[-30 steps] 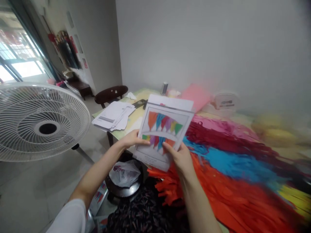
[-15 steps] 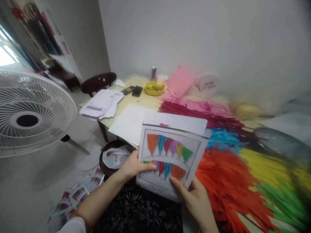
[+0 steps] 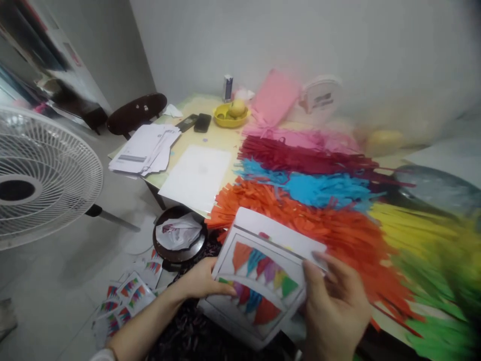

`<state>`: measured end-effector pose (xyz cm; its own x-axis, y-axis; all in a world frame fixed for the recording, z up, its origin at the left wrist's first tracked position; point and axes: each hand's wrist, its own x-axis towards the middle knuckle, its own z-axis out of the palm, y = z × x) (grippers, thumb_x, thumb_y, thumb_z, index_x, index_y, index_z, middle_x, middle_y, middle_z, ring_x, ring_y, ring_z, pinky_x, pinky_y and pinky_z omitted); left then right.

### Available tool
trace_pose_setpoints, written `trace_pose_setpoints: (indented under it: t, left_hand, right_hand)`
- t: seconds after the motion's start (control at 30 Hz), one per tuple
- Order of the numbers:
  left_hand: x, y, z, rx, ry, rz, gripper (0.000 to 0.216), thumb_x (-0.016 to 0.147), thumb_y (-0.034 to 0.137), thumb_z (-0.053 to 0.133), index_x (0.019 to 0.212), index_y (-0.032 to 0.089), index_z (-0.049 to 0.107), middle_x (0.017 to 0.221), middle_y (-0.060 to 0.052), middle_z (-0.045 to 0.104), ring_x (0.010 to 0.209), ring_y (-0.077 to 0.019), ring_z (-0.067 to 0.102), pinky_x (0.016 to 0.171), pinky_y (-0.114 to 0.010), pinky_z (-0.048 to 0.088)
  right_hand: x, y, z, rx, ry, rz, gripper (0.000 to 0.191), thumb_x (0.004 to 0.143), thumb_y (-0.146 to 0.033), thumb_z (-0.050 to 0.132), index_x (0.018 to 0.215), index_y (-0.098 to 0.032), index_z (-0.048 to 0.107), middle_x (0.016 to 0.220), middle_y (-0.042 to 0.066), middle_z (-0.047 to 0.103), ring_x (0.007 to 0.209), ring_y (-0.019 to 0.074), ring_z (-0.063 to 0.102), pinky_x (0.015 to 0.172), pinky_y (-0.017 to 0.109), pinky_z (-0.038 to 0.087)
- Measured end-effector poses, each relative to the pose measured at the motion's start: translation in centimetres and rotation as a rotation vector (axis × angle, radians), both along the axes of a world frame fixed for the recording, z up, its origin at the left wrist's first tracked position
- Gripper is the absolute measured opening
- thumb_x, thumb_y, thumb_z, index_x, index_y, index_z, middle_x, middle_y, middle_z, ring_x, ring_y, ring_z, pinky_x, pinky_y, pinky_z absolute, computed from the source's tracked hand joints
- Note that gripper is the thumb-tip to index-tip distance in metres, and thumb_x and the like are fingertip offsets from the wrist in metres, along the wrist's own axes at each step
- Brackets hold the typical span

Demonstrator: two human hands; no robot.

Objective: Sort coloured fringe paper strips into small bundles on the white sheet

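I hold a stack of white printed cards (image 3: 263,276) showing rows of coloured pennants, low in front of me above my lap. My left hand (image 3: 201,278) grips the stack's left edge, thumb on the picture. My right hand (image 3: 336,306) is closed on its right edge, fingers curled over the top corner. Just beyond the cards lie bundles of fringed tissue paper on the table: orange (image 3: 300,213), blue (image 3: 315,188), dark red (image 3: 300,158), pink (image 3: 300,138), yellow (image 3: 417,230) and green (image 3: 447,336).
A white paper sheet (image 3: 197,175), a pile of papers (image 3: 145,150), two phones (image 3: 197,122) and a yellow bowl with fruit (image 3: 230,114) lie on the table (image 3: 216,143). A fan (image 3: 37,178) stands at left, a bin (image 3: 179,235) and scattered cards (image 3: 124,303) below, a chair (image 3: 137,110) behind.
The view swung right and down. The cards came lower and closer to me, and my right hand shifted from the bottom edge to the right top corner.
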<state>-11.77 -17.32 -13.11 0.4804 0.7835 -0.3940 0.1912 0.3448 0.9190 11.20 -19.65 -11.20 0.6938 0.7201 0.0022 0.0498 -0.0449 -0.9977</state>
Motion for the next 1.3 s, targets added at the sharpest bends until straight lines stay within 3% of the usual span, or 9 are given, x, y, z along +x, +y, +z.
trace_pose_setpoints:
  t: [0.13,0.23,0.33,0.5,0.73,0.93,1.1,1.23,1.3]
  left_hand:
    - [0.4,1.2,-0.5,0.102,-0.225,0.292,0.074,0.071,0.04,0.082,0.134,0.022,0.048,0.124,-0.011,0.063,0.095,-0.0195,0.066,0.078,-0.028,0.053]
    - [1.4,2.6,0.0,0.255,-0.317,0.443,0.058,0.078,0.036,0.077,0.125,0.022,0.047,0.115,-0.009,0.065,0.093,-0.0158,0.066,0.078,-0.024,0.051]
    - [2.2,3.5,0.7,0.292,-0.337,0.455,0.043,0.083,0.037,0.073,0.113,0.021,0.046,0.093,-0.004,0.067,0.08,-0.0123,0.066,0.076,-0.023,0.048]
    - [2.1,3.7,0.9,0.235,-0.415,0.427,0.049,0.083,0.038,0.072,0.112,0.024,0.036,0.093,-0.001,0.067,0.075,-0.0116,0.064,0.077,-0.026,0.048]
    - [0.7,3.4,0.5,0.251,-0.219,0.409,0.032,0.082,0.04,0.072,0.094,0.017,0.053,0.075,0.003,0.053,0.062,-0.007,0.049,0.06,-0.019,0.038]
    - [0.1,3.4,0.3,0.286,-0.147,0.412,0.028,0.081,0.039,0.073,0.088,0.015,0.062,0.087,-0.003,0.061,0.077,-0.0114,0.057,0.07,-0.021,0.044]
    - [-0.1,3.7,0.4,0.268,-0.16,0.422,0.028,0.076,0.038,0.078,0.081,0.013,0.066,0.086,-0.005,0.065,0.079,-0.0126,0.061,0.073,-0.023,0.048]
    - [-0.2,4.0,1.1,0.212,-0.147,0.421,0.03,0.069,0.037,0.083,0.075,0.012,0.067,0.088,-0.007,0.068,0.084,-0.0153,0.063,0.076,-0.025,0.05]
    - [-0.4,4.2,1.5,0.18,-0.133,0.396,0.031,0.066,0.036,0.085,0.075,0.012,0.067,0.086,-0.007,0.068,0.082,-0.0151,0.063,0.075,-0.025,0.051]
  right_hand:
    - [-1.1,0.4,-0.4,-0.02,0.173,0.085,0.065,0.068,-0.037,0.084,0.124,-0.023,0.054,0.08,0.003,0.073,0.062,0.0188,0.068,0.058,0.029,0.055]
    - [-1.7,0.8,-0.6,0.018,0.155,0.102,0.05,0.065,-0.034,0.086,0.105,-0.022,0.057,0.07,-0.001,0.071,0.058,0.0158,0.066,0.057,0.025,0.054]
    - [-1.6,1.0,-0.9,0.054,0.037,0.063,0.035,0.065,-0.034,0.085,0.087,-0.019,0.063,0.072,0.0,0.07,0.064,0.014,0.067,0.062,0.023,0.054]
    - [0.3,0.9,-1.5,-0.048,-0.038,0.209,0.028,0.065,-0.038,0.082,0.082,-0.018,0.071,0.076,0.005,0.074,0.069,0.0183,0.07,0.063,0.026,0.056]
    - [1.8,0.7,-1.8,-0.104,-0.174,0.342,0.02,0.069,-0.041,0.076,0.073,-0.021,0.077,0.078,0.006,0.077,0.074,0.0212,0.071,0.07,0.03,0.057]
    - [2.0,0.6,-1.3,-0.092,-0.241,0.41,0.019,0.069,-0.042,0.077,0.068,-0.023,0.077,0.075,0.005,0.076,0.072,0.0215,0.07,0.069,0.031,0.056]
    - [1.8,0.4,-1.2,-0.163,-0.105,0.36,0.023,0.064,-0.039,0.08,0.074,-0.021,0.072,0.074,0.005,0.074,0.069,0.0206,0.069,0.062,0.029,0.056]
    - [1.8,0.5,-1.2,-0.208,0.139,0.331,0.055,0.056,-0.036,0.086,0.105,-0.022,0.067,0.07,-0.001,0.07,0.055,0.0148,0.063,0.047,0.022,0.051]
    - [2.0,0.7,-1.2,-0.245,0.157,0.37,0.053,0.054,-0.038,0.086,0.101,-0.02,0.07,0.069,-0.001,0.069,0.053,0.0143,0.062,0.045,0.022,0.05]
